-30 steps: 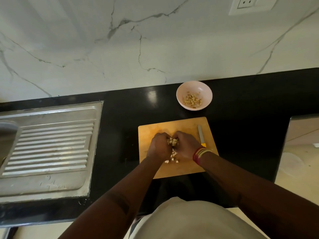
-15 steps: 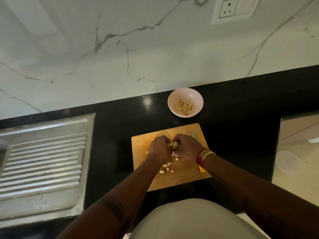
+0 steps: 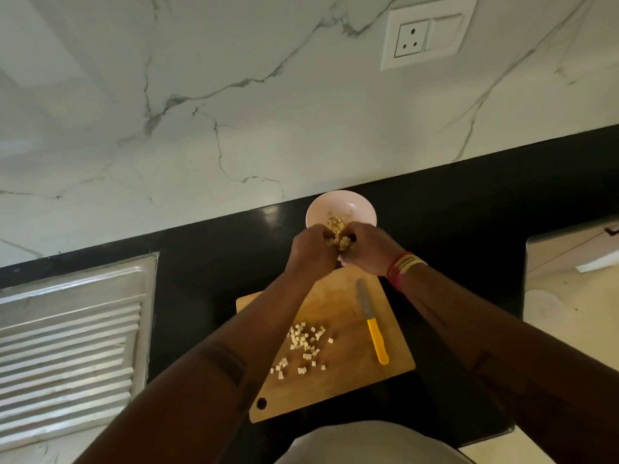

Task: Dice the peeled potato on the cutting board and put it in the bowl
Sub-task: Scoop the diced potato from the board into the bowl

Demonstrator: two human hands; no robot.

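Both hands cupped together over the near rim of the pink bowl (image 3: 355, 204), carrying a heap of potato dice (image 3: 339, 236) between them. Left hand (image 3: 313, 251) and right hand (image 3: 366, 251) are curled inward, fingertips nearly meeting, so the dice sit in a pocket and don't spill on the way across. Held right above the bowl, likely so they can drop straight in on top of the dice already lying there.

Second batch of loose dice (image 3: 306, 346) is scattered on the cutting board (image 3: 348, 386), near its centre-left, well apart from the hands; these seem left for another scoop. Small cubes, so no long axis or heading to speak of; the scatter itself runs roughly from the board's near-left corner toward the bowl.

Knife (image 3: 372, 324) is parked on the board's right side, clear of the dice: yellow handle toward the person, blade pointing away toward the bowl, long axis nearly along the board's right edge. Board sits skewed on the black surface (image 3: 207, 262), bowl just beyond its far edge.

Dicing looks finished; transfer partly done.
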